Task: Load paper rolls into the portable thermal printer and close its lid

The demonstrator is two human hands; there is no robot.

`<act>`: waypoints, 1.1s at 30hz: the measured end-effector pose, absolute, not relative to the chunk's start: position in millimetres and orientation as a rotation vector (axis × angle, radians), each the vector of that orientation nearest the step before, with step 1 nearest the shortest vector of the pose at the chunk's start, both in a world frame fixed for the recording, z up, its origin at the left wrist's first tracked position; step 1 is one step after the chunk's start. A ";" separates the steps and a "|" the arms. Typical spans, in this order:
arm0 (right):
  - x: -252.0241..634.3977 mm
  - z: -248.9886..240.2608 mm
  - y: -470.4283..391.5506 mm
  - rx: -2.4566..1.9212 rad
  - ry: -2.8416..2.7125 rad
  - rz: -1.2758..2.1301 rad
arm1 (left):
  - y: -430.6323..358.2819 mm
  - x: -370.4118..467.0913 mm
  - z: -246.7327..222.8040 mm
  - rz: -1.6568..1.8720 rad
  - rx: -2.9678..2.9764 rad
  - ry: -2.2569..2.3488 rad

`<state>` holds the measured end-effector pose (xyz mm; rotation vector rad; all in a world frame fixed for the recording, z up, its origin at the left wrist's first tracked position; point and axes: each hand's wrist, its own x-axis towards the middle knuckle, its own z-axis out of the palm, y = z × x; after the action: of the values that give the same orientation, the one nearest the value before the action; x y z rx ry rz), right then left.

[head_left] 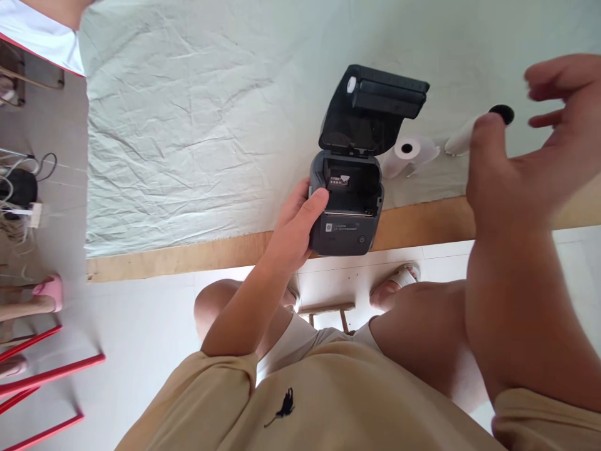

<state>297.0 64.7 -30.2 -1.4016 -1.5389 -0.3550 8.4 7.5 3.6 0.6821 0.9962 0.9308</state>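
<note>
A dark grey portable printer (345,235) is held at the table's front edge by my left hand (298,225), whose thumb lies on its left rim. The printer's lid (361,128) stands open, and its inner compartment holds no roll. Just right of the lid, a white paper roll (399,156) rests on the cloth. Farther right lies a white cylinder with a black end (462,138), close to my right hand (530,138). That hand is raised with its fingers apart, slightly blurred, and nothing shows in it.
A pale green cloth (201,131) covers the table, with a bare wooden front edge (188,254). Another person's arm (56,9) reaches in at the top left. Cables (16,194) and red bars (51,376) are at the left. A stool (328,309) stands below.
</note>
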 end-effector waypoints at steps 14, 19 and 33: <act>285.7 -4.5 62.8 -2.063 -1.502 0.265 | 7.8 9.8 6.0 0.941 0.661 1.004; 295.9 -21.7 72.7 -1.944 -1.598 0.198 | 7.6 9.6 5.2 0.960 0.663 1.020; 204.0 24.4 21.0 -1.170 -1.998 0.024 | 6.3 10.8 5.8 1.004 0.727 1.028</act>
<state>204.0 21.0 24.4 -1.1699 -1.9980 0.0243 10.8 6.3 5.8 0.7274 1.0279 1.0039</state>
